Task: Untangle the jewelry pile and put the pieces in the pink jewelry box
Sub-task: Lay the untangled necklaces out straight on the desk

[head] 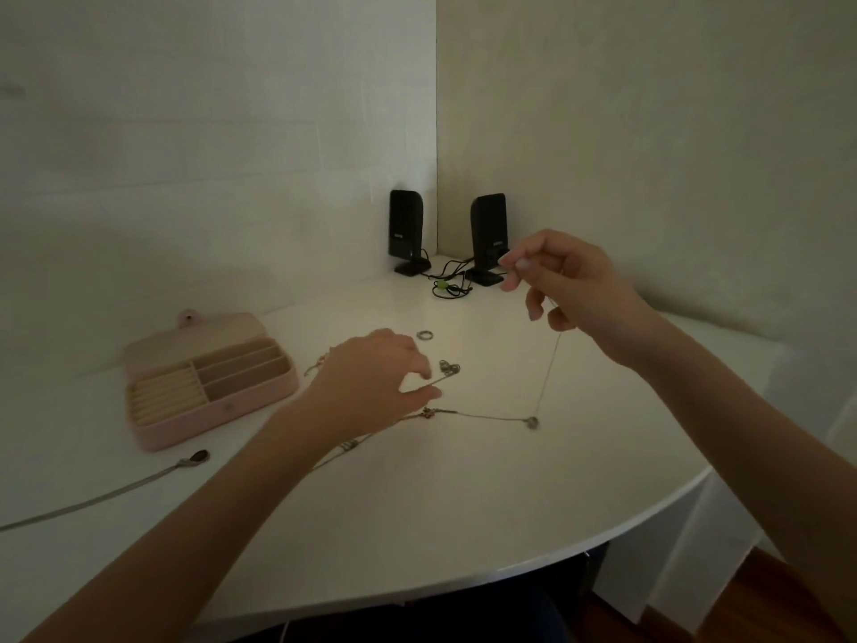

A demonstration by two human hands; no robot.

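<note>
Left hand [375,373] pinching thin chain [549,368], right hand [570,280] pinching it, compartmented pink box [259,401]

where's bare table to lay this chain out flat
Bare table runs along the near edge, below the pendant, and behind the pink box toward the speakers. It is crowded around the left hand, with the ring and clasps.

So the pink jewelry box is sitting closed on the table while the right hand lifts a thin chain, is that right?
Not quite. The head view shows the pink jewelry box open, lid folded back and compartments showing. The rest holds: it sits on the table, and the right hand pinches a thin chain, lifting it.
</note>
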